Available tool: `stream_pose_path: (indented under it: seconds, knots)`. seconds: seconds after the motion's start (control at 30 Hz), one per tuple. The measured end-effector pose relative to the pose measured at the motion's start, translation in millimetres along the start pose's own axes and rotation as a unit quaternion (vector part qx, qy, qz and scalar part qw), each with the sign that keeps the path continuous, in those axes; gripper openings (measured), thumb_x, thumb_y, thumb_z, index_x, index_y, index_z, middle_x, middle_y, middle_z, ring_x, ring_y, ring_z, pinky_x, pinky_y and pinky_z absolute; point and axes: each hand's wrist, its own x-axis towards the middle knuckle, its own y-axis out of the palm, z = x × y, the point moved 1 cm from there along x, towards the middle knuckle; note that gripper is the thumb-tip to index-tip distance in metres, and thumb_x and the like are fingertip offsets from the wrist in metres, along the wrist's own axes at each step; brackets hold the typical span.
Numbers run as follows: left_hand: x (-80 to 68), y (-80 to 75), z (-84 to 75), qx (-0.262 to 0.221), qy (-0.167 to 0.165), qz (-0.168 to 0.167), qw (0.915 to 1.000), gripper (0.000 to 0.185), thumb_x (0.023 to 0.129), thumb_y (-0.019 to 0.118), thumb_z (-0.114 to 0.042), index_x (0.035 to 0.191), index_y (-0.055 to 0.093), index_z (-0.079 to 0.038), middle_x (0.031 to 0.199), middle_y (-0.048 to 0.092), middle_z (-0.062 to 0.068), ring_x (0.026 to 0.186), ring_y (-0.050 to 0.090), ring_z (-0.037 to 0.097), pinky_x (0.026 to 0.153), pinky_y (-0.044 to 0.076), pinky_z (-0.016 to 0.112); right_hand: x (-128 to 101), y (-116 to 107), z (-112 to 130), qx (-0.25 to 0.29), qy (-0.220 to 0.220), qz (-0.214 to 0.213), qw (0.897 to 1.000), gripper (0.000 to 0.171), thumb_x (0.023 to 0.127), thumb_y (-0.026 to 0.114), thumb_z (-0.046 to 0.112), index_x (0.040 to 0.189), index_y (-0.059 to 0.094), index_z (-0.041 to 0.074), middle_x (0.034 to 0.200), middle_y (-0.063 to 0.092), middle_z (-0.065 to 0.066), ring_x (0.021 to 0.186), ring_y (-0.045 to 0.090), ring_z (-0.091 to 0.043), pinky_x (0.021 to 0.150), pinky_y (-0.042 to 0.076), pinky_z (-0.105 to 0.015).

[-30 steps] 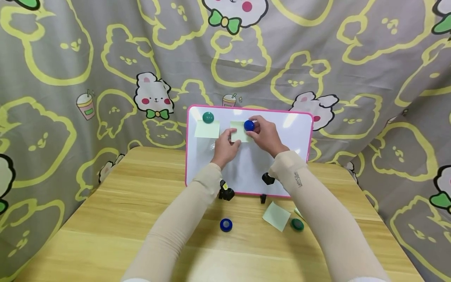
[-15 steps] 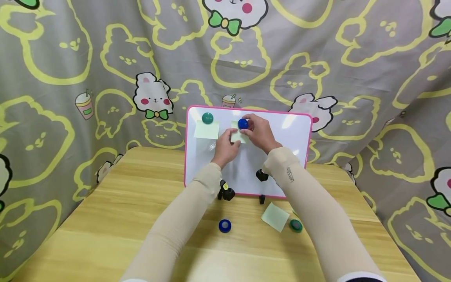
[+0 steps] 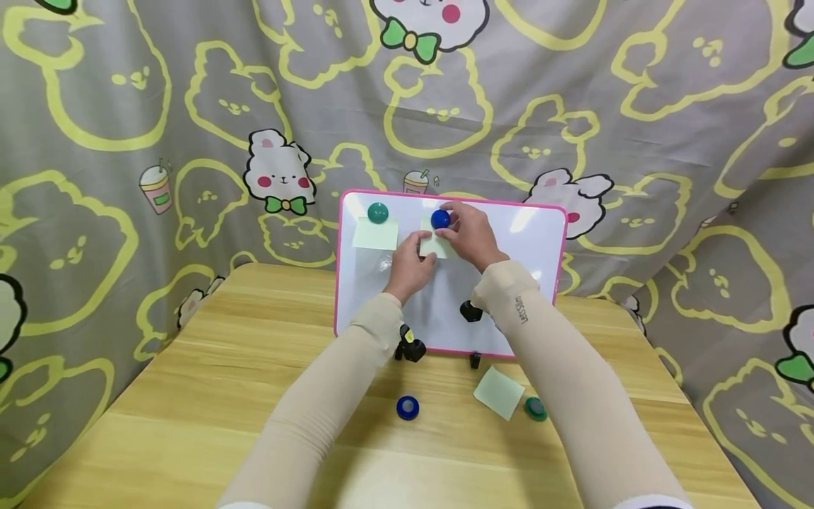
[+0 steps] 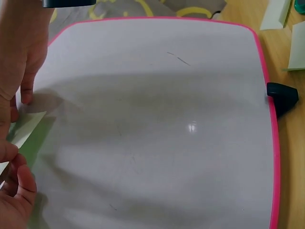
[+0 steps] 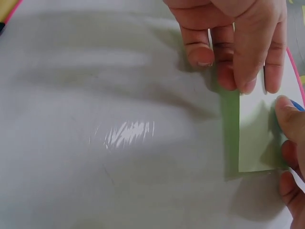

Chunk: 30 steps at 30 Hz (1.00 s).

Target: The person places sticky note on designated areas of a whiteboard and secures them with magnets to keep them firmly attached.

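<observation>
A grey curtain (image 3: pixel 95 212) printed with yellow bunny outlines hangs behind a wooden table (image 3: pixel 191 396), and on the table a pink-framed whiteboard (image 3: pixel 534 240) stands tilted back against the cloth. At the board's upper left a green magnet (image 3: pixel 378 212) pins one pale green note (image 3: pixel 375 234). Just right of it, the left hand (image 3: pixel 410 267) lies against the board with its fingers pressed on the lower left part of a second pale green note (image 3: pixel 429 244), holding the paper flat; the left wrist view shows the fingertips (image 4: pixel 26 98) on the note's edge, only slightly bent. The right hand (image 3: pixel 469 235) pinches a blue magnet (image 3: pixel 440 219) between thumb and fingers at the top of that same note, on the upper middle of the board; whether the magnet touches the surface cannot be told. Lower on the table, in front of the board's black feet, lie a loose blue magnet (image 3: pixel 408 407), then a spare green note (image 3: pixel 499 391), and beside it another green magnet (image 3: pixel 535 408) partly behind the right sleeve.
</observation>
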Motion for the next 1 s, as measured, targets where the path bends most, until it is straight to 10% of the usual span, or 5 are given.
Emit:
stream_pose_path:
  seconds: [1.0]
  knots:
    - [-2.1,3.4,1.7,-0.002,0.003,-0.018,0.9998,0.043,0.096,0.060,-0.010,0.137,0.049,-0.008,0.132,0.054,0.010,0.102,0.058,0.019,0.088,0.051,0.028,-3.1,9.2,1.7,-0.058,0.016,-0.036,0.998,0.048,0.086,0.075,0.026,0.129,0.058,0.012,0.096,0.064,-0.009,0.085,0.059,-0.023,0.077,0.052,-0.041]
